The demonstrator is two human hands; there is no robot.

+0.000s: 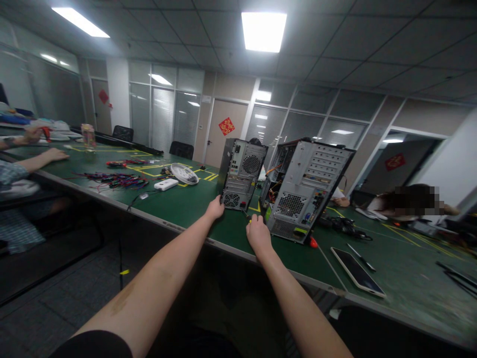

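Left hand (215, 209) against the small PC tower (240, 174) mid-frame, can't tell its grip; right hand (258, 232) wrapped round a screwdriver (249, 219).

a bare stretch of green table (192, 203) gives a hand low passage between the white box (166, 185) and the smaller tower (239, 171); the left hand (215, 209) takes up that tower's lower left corner, closing the near end; farther left, tangled wires (115, 180) and a round white cover (184, 173) break up the surface; between the smaller and larger tower (300, 191) runs a narrow gap, its near mouth partly blocked by the right hand (258, 232) with its slim tool (250, 221); right of the larger tower, black cables (345, 224) crowd the way; nearer the edge, a phone (357, 271) and a pen (361, 257) leave room between themselves and that tower
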